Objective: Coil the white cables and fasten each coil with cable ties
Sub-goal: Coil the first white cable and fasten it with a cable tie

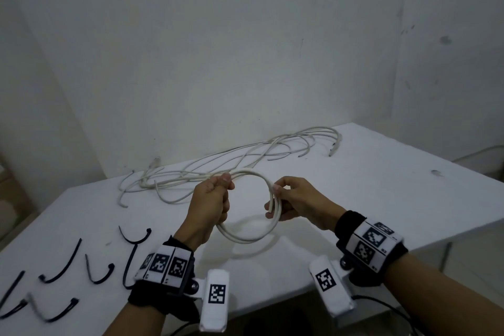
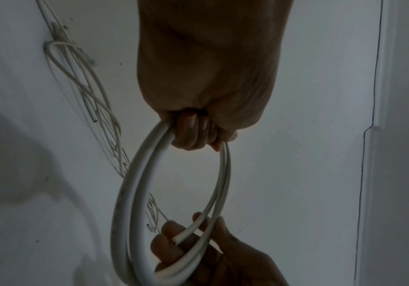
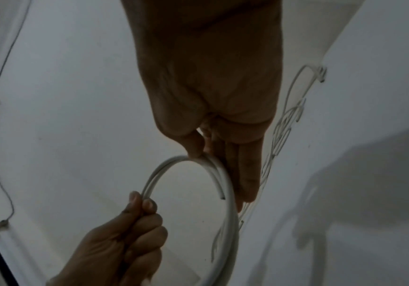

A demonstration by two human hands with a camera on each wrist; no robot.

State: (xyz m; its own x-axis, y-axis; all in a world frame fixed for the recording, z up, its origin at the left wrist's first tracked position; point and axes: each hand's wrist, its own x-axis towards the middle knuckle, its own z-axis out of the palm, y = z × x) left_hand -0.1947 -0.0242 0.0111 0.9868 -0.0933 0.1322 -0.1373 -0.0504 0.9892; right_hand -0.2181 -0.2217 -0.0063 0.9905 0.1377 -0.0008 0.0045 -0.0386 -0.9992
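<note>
A white cable coil (image 1: 245,238) of a few loops hangs in the air between both hands, above the white table (image 1: 368,199). My left hand (image 1: 216,195) grips the coil's left side in a closed fist; in the left wrist view its fingers (image 2: 193,133) curl round the strands (image 2: 122,193). On the coil's right side, my right hand (image 1: 286,196) pinches the strands with thumb over fingers. The cable's cut end (image 1: 270,210) sticks out just below that thumb. From the right wrist view the coil (image 3: 230,212) runs under my right hand (image 3: 223,147) toward my left hand (image 3: 130,232).
Several loose white cables (image 1: 272,150) lie tangled along the table's far side, near the wall. Several black cable ties (image 1: 64,260) lie spread on the table at the near left. The table's right edge drops off beyond my right wrist.
</note>
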